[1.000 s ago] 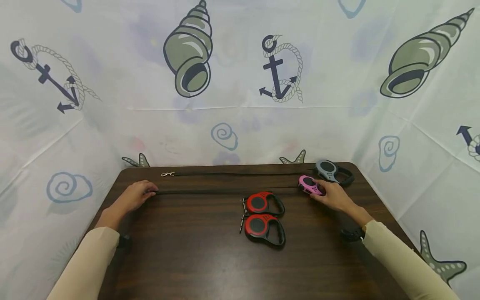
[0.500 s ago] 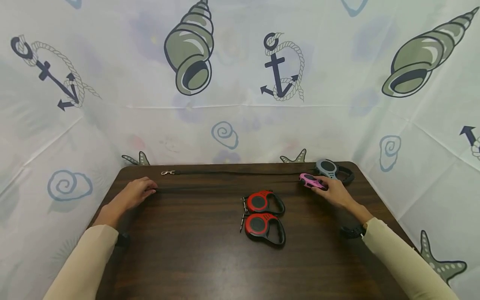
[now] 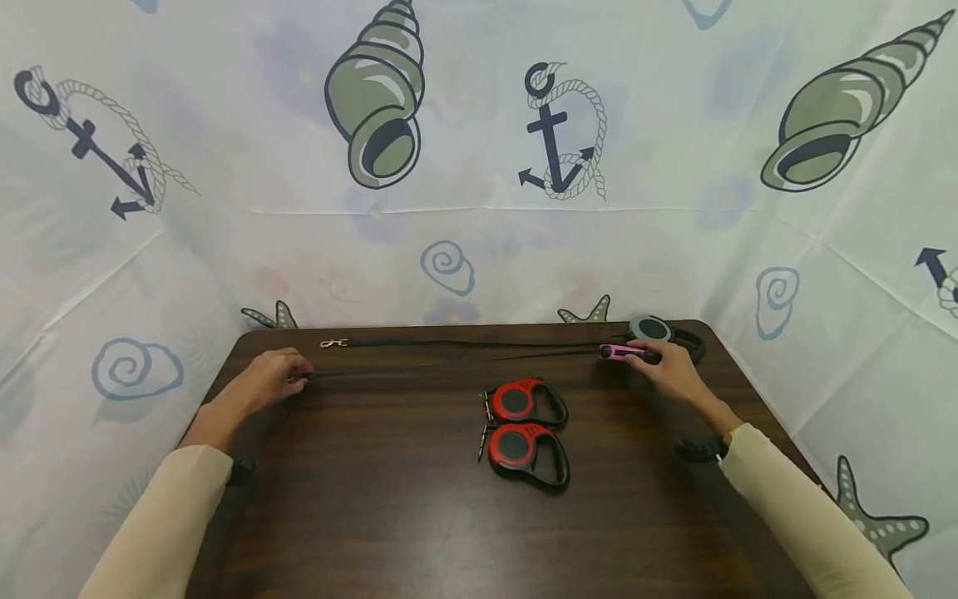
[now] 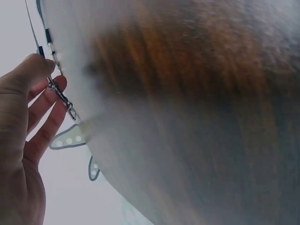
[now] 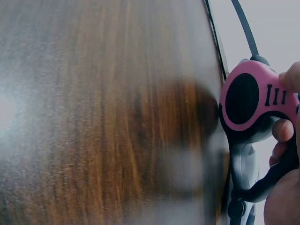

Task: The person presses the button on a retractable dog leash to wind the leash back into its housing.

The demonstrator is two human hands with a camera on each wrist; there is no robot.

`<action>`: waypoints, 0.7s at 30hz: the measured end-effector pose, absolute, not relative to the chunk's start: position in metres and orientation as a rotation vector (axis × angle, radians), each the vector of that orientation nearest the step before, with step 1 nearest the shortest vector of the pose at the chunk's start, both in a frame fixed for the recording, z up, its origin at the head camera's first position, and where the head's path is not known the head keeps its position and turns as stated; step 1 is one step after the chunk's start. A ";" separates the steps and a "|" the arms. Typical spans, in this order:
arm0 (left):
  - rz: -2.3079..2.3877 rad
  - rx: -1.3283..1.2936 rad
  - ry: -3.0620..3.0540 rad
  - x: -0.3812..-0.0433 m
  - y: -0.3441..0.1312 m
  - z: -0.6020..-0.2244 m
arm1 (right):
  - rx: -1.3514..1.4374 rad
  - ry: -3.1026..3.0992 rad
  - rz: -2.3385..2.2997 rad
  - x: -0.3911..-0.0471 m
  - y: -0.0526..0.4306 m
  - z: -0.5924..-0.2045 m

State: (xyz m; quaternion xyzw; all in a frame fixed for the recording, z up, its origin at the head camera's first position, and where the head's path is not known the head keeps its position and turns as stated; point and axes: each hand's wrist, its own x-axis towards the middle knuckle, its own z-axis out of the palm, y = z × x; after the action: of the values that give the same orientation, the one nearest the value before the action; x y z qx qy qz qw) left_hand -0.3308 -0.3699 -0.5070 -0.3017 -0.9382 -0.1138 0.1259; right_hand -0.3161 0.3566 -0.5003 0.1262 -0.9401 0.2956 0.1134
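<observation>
Your left hand pinches a metal clip between thumb and fingers; one end of the clip projects past the fingertips. Your right hand grips the pink leash reel by its black handle, fingers through the loop and thumb on the casing. The reel is tilted, narrow edge toward the head view. From it, a thin dark tape runs toward your left fingers; its middle portion is too faint to trace. The grey leash reel lies just beyond your right fingers. Its dark cord extends leftward to a silver clip, located just beyond your left fingers. Two red leash reels lie side by side on the worktop, between your two sets of fingers, nearer to you and closer to the right set.
</observation>
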 end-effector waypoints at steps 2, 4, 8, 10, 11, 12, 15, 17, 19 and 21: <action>-0.359 -0.872 -2.724 -0.332 -0.371 -0.506 | 0.344 -2.768 0.893 -0.316 0.358 -0.499; -0.388 -0.874 -2.714 -0.332 -0.372 -0.503 | 0.324 -2.778 0.935 -0.316 0.360 -0.498; -0.409 -0.861 -2.703 -0.330 -0.374 -0.499 | 0.314 -2.762 1.048 -0.316 0.364 -0.495; -0.432 -0.844 -2.710 -0.329 -0.373 -0.496 | 0.319 -2.741 1.107 -0.317 0.366 -0.493; -0.445 -0.833 -2.714 -0.329 -0.373 -0.495 | 0.313 -2.726 1.137 -0.317 0.366 -0.492; -0.461 -0.821 -2.720 -0.328 -0.373 -0.493 | 0.307 -2.717 1.162 -0.317 0.367 -0.491; -0.526 -0.789 -2.744 -0.325 -0.371 -0.488 | 0.277 -2.693 1.227 -0.317 0.370 -0.487; -0.569 -0.773 -2.747 -0.323 -0.371 -0.486 | 0.239 -2.684 1.271 -0.316 0.373 -0.486; -0.609 -0.760 -2.734 -0.321 -0.371 -0.484 | 0.218 -2.684 1.311 -0.315 0.377 -0.483; -0.646 -0.754 -2.709 -0.319 -0.372 -0.483 | 0.196 -2.676 1.364 -0.314 0.380 -0.481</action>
State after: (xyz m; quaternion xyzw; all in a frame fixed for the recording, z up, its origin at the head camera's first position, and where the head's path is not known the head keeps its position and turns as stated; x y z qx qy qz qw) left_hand -0.3192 -0.3723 -0.4826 -0.2592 -0.9312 -0.2221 0.1276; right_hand -0.3145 0.3799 -0.4808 0.0650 -0.8871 0.4522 0.0658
